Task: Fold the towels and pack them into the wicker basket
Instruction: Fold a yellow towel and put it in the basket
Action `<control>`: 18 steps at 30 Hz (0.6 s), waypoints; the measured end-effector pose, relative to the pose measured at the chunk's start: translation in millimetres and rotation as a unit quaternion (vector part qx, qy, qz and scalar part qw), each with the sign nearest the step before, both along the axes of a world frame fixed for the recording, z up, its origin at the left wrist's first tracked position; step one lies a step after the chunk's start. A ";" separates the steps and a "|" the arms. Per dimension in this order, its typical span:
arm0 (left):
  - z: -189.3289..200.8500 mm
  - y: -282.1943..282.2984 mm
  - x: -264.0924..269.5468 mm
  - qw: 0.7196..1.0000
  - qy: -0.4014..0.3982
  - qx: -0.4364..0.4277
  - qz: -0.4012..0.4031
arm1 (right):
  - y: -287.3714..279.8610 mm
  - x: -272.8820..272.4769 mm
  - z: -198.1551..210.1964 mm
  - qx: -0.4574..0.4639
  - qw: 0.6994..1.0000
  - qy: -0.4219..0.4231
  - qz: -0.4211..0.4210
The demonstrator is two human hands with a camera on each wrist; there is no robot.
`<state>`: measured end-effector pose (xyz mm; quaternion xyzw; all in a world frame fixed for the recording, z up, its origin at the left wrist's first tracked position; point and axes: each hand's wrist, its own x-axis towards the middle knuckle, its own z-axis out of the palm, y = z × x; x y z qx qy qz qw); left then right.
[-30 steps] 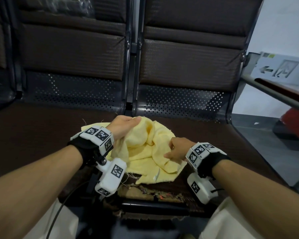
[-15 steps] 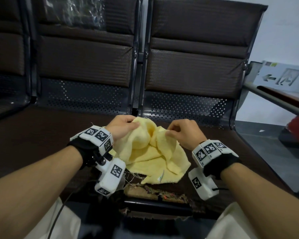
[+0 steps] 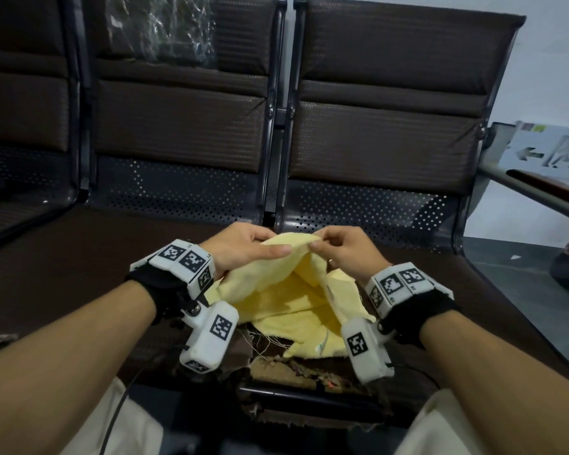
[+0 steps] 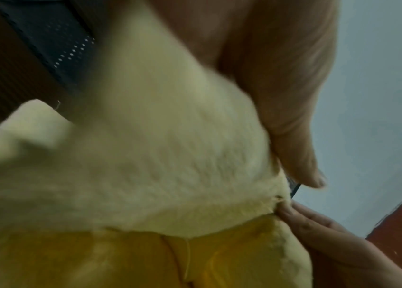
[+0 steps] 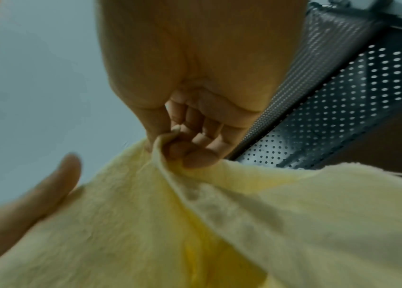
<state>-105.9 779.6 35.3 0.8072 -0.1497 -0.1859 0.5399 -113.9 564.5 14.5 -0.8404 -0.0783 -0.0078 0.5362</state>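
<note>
Pinching one yellow towel (image 3: 286,290) at its top edge with both my hands, left hand (image 3: 240,247) and right hand (image 3: 345,249) close together, its lower part crumpled on the bench seat (image 3: 63,257), left-wrist view blurred.

We're in a public waiting area, by every sign on show. A row of linked waiting-room chairs (image 3: 388,103) runs across the head view, dark padded backs on metal frames, with perforated steel panels (image 3: 365,205) below the cushions. The same punched metal shows up in the right wrist view (image 5: 357,101). One chair back carries crinkled clear plastic wrap (image 3: 165,31). Off to the right, a pale wall (image 3: 552,60) bears a directional sign with an arrow and a pictogram (image 3: 552,152), the kind posted in a station, clinic or hall. A metal armrest rail (image 3: 539,192) closes the row, with grey floor (image 3: 506,261) beyond.
</note>
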 end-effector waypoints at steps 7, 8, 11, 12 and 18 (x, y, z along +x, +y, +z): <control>-6.2 11.3 13.2 0.990 -0.041 -0.055 0.119 | -16.1 17.0 2.9 0.116 0.976 -0.044 -0.178; -5.3 10.0 14.5 0.985 -0.048 -0.082 0.141 | -18.1 18.1 3.8 0.123 0.972 -0.047 -0.196; -1.3 0.8 15.3 0.971 -0.056 -0.153 0.173 | -18.8 16.2 7.3 0.138 0.967 -0.043 -0.210; -0.1 -3.5 14.9 0.967 -0.054 -0.174 0.179 | -16.7 13.9 9.8 0.141 0.968 -0.047 -0.203; 7.0 -21.7 16.7 0.948 -0.020 -0.254 0.193 | 3.7 -6.0 43.7 0.234 0.960 -0.122 -0.097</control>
